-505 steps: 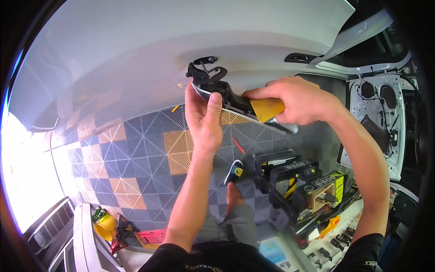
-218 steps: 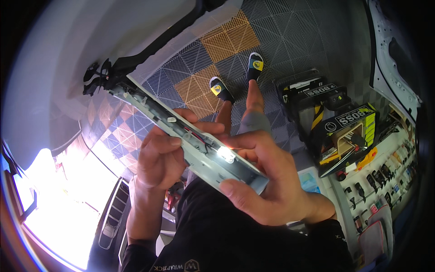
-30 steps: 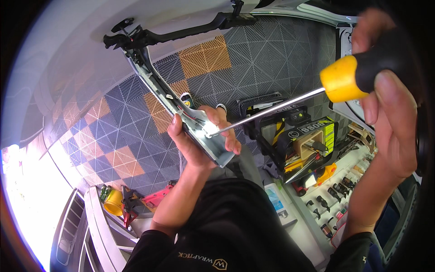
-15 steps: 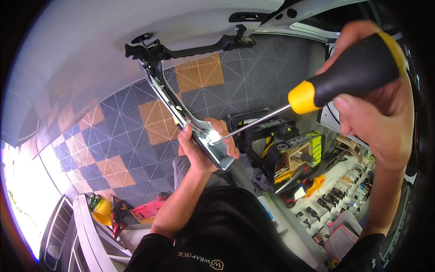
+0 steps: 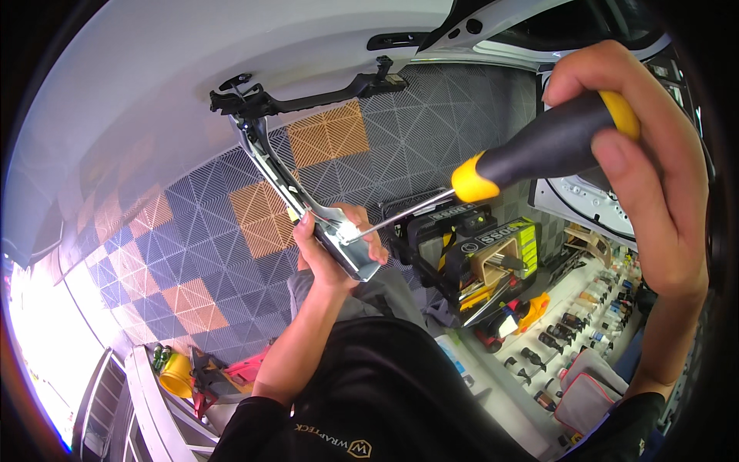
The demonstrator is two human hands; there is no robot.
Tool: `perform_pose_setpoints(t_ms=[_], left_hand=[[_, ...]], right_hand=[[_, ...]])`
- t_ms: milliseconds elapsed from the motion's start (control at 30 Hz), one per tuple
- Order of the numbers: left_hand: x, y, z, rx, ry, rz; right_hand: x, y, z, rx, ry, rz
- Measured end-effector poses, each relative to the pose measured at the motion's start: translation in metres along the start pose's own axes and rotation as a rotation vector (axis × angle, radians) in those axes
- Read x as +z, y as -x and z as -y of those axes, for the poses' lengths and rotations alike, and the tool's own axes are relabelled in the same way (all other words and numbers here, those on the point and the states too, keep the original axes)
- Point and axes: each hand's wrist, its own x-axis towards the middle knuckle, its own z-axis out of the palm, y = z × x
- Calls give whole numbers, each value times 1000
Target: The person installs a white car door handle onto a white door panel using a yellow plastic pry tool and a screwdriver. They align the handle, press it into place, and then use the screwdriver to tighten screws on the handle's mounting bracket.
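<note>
My left hand (image 5: 325, 260) is closed around the near end of a long car door handle (image 5: 271, 165), with its hollow inner side turned up. The far end of the door handle meets a black bracket (image 5: 308, 98) by the car's body panel. In my right hand (image 5: 666, 208) is a screwdriver (image 5: 543, 145) with a fat black and yellow grip. Thumb and fingers hold the back end of that grip. The thin shaft slants down to the left, and its tip is at the hollow of the door handle, where bright glare hides the exact contact.
The white car panel (image 5: 154, 77) curves across the top left. Right of my legs stand a black tool bag (image 5: 493, 250) and a shelf with several small bottles (image 5: 573, 319). A yellow bucket (image 5: 177, 376) sits at lower left. Grey and orange tiles (image 5: 329, 135) cover the floor.
The screwdriver's grip has shifted left and slightly down in view, and my right fingers have moved toward its back end. The tip stays at the door handle, which my left hand still holds.
</note>
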Motion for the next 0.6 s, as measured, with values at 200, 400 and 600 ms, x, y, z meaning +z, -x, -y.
perform_pose_setpoints(t_ms=[200, 400, 600], left_hand=[[0, 11, -7, -60, 28, -157], [9, 12, -9, -68, 48, -148], [8, 12, -11, -68, -3, -133]], right_hand=[[-2, 0, 0, -211, 16, 104], [0, -7, 6, -179, 71, 153], [3, -11, 14, -144, 80, 146]])
